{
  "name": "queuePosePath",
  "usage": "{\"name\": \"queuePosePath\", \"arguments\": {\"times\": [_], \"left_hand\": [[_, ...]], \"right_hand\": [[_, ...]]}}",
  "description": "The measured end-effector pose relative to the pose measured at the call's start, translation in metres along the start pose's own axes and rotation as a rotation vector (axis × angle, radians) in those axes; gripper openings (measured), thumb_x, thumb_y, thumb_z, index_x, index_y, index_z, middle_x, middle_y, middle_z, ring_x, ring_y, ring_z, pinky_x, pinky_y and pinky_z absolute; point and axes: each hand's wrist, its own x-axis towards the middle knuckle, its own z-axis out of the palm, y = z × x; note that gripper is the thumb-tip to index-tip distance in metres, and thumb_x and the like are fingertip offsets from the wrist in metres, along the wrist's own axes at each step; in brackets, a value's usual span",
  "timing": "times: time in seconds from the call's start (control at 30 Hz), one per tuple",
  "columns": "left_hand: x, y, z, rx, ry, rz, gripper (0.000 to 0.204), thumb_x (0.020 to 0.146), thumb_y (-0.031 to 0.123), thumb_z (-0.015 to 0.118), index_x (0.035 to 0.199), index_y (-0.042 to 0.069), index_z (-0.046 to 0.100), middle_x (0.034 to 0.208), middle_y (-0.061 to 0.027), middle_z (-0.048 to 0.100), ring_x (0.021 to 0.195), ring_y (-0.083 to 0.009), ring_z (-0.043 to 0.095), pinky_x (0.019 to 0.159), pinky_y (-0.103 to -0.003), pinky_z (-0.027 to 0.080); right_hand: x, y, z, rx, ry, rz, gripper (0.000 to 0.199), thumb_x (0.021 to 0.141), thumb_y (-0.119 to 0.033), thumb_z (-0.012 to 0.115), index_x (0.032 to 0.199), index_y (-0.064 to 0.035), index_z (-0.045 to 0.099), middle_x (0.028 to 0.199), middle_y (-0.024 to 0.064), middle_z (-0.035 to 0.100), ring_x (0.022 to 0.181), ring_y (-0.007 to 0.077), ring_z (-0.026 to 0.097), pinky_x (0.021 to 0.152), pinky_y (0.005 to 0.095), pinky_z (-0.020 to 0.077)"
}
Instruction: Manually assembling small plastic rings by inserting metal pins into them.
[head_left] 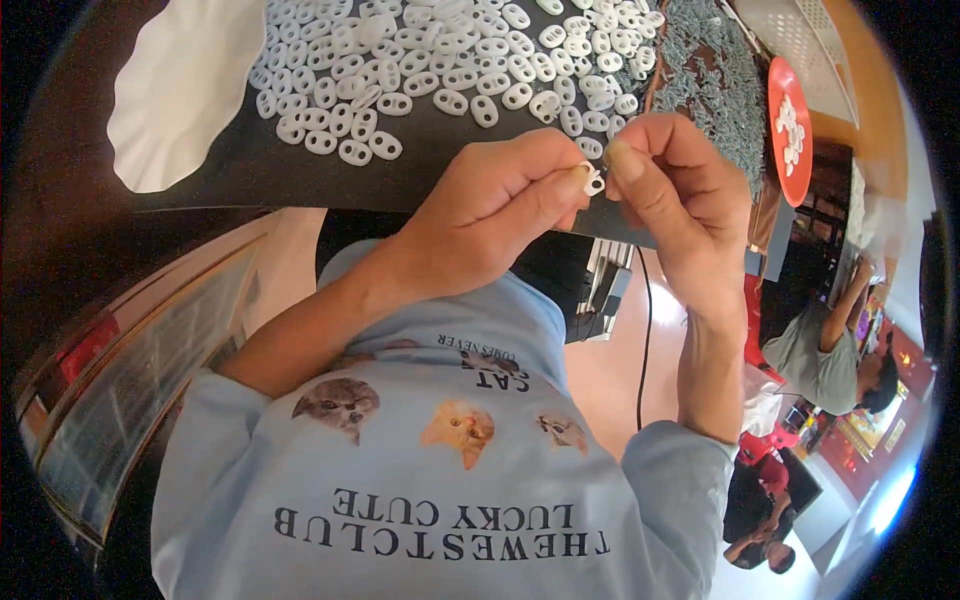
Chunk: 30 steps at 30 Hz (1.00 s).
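Near the table's front edge, my left hand (490, 205) is closed, pinching a small white oval piece with two holes (594, 182) between thumb and forefinger. My right hand (688, 195) is just to its right, thumb and forefinger pressed together beside the piece. Whatever those right fingertips hold, if anything, is too small to make out. Beyond both hands spreads a heap of similar white two-holed oval pieces (410, 60). A pile of small grey parts (705, 75) lies behind my right hand.
A white scalloped tray (185, 90) is at the left of the dark table (300, 185). On the right, a red plate (778, 85) carries several white pieces. A black cable (648, 330) hangs below the table edge. Two other people (830, 350) are farther off at right.
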Motion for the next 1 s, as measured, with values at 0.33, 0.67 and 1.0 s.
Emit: {"name": "queuePosePath", "arguments": {"times": [0.33,0.67,1.0], "left_hand": [[0.001,0.001,-0.001,0.04,0.0,0.014,0.021,0.096,0.021,0.043,0.09,0.004,0.053,0.07,0.0016,0.049,0.055,-0.0031,0.038,0.049,-0.018,0.031],[-0.002,0.0,0.006,-0.014,0.117,0.095,0.018,0.094,0.015,0.048,0.085,0.0,0.055,0.062,0.0015,0.047,0.057,-0.0039,0.041,0.05,-0.022,0.035],[-0.001,-0.002,0.004,0.044,0.13,0.088,0.023,0.095,0.019,0.042,0.081,0.003,0.051,0.063,0.0011,0.045,0.057,-0.0053,0.039,0.052,-0.021,0.033]], "right_hand": [[-0.002,0.0,0.004,-0.005,-0.009,0.042,0.009,0.089,-0.008,0.057,0.086,0.0001,0.055,0.069,-0.002,0.053,0.063,0.0026,0.045,0.054,0.0181,0.0384],[-0.01,0.006,0.019,0.07,0.054,0.031,0.011,0.092,-0.012,0.052,0.091,-0.001,0.052,0.069,0.0006,0.053,0.053,0.0029,0.041,0.045,0.0162,0.0302],[-0.011,0.016,0.03,0.224,0.117,0.006,0.012,0.093,-0.012,0.051,0.09,-0.0011,0.051,0.07,0.0007,0.051,0.051,0.0023,0.036,0.044,0.0163,0.0268]]}}
